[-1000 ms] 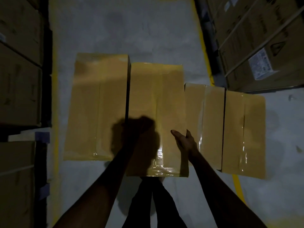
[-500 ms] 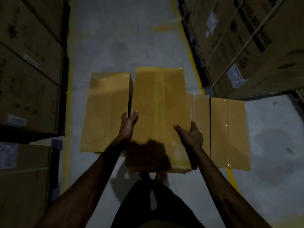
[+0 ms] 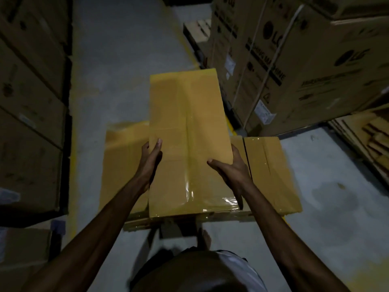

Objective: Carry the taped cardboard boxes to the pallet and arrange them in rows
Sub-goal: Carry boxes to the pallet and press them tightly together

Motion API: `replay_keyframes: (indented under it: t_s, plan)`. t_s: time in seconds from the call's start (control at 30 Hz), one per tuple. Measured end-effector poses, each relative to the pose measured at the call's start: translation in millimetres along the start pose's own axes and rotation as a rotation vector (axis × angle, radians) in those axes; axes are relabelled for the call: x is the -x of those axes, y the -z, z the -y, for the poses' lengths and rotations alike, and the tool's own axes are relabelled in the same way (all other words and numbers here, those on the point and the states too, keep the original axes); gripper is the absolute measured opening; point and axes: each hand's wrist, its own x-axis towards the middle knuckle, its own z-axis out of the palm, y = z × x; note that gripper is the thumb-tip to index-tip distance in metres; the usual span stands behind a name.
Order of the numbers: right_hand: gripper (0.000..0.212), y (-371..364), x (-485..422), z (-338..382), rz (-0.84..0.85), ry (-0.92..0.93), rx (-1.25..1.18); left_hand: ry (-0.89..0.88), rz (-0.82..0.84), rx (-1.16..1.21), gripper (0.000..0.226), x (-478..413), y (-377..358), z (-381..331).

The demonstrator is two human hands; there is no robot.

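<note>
I hold a long taped cardboard box (image 3: 187, 127) lifted off the floor, its long side pointing away from me. My left hand (image 3: 152, 153) grips its left edge, thumb on top. Gripping the right edge is my right hand (image 3: 230, 168), thumb lying across the top face and fingers wrapped down the side. Under and beside the lifted box, two more taped boxes lie on the floor, one on the left (image 3: 124, 157) and one on the right (image 3: 267, 169). A wooden pallet (image 3: 199, 28) shows at the far end of the aisle.
Tall stacked cartons (image 3: 31, 91) wall the aisle on the left. Large strapped appliance cartons (image 3: 294, 60) stand on the right. Flattened cardboard and wooden slats (image 3: 366, 138) lie at the right edge. The grey floor (image 3: 117, 70) runs ahead between yellow lines.
Both hands closed on the middle box and raised it off the floor from among the row. My view tilted up along the aisle.
</note>
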Motion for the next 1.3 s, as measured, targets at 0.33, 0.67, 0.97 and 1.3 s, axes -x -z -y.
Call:
replay_keyframes:
  t_s: [0.33,0.67,0.97,1.3]
  plan:
    - [0.102,-18,74,28,-0.157,0.081,-0.113,-0.1,0.145,-0.097,0.074,12,37,-29]
    - [0.08,30,157,-4,-0.481,0.003,-0.212,-0.154,0.523,-0.183,0.09,51,-16,-24]
    - [0.087,103,240,-75,-0.755,0.006,-0.561,-0.172,0.893,-0.304,0.06,104,-145,0]
    - [0.086,233,375,-165,-1.124,-0.008,-0.625,-0.165,1.254,-0.426,0.064,236,-332,83]
